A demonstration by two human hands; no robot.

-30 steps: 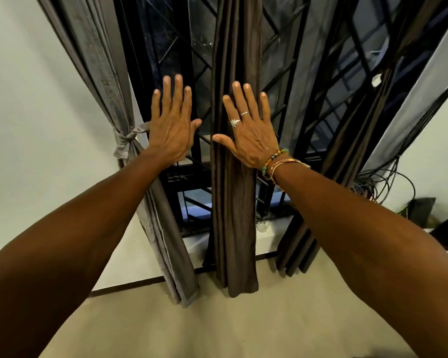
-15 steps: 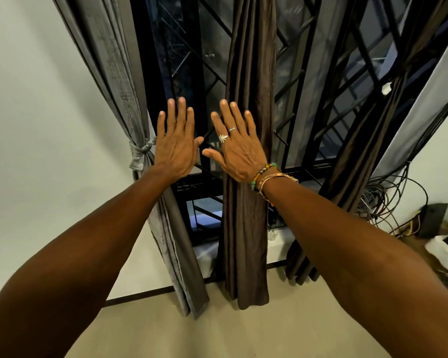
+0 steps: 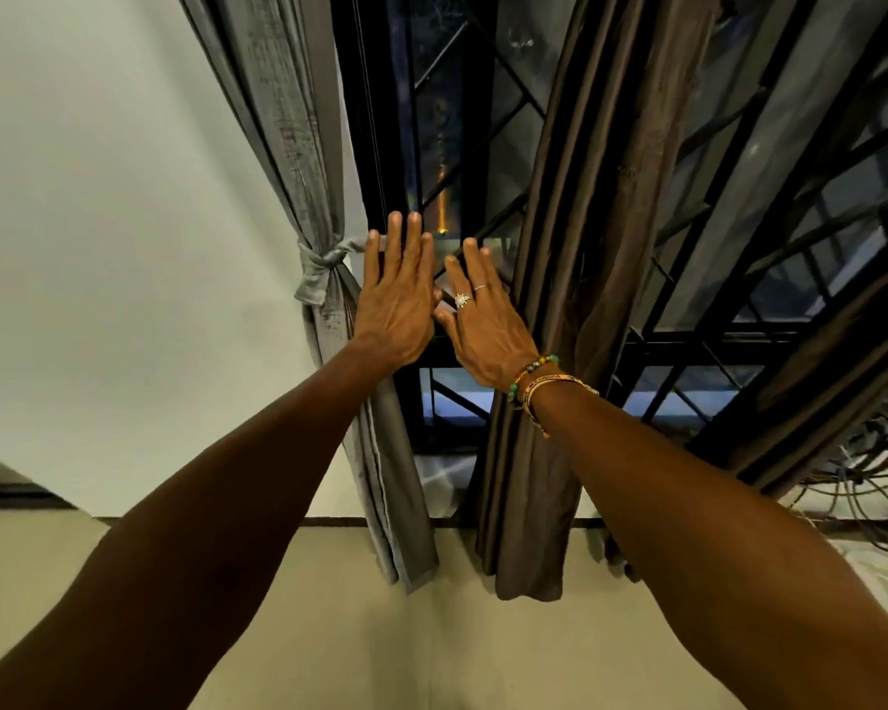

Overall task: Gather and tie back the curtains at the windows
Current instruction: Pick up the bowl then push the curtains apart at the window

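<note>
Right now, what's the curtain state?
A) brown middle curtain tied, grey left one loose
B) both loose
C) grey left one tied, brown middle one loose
C: a fabric tie cinches the grey curtain against the wall side, while the brown curtain hangs straight down with no tie around it.

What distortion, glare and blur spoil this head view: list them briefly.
Head view: wide-angle bending makes the grey curtain and brown curtain fan outward and the forearms loom; head view: dim, even room light, dark window glass with an orange streak and faint reflections; head view: left hand and right hand sharp, the cables at the right edge softer.
</note>
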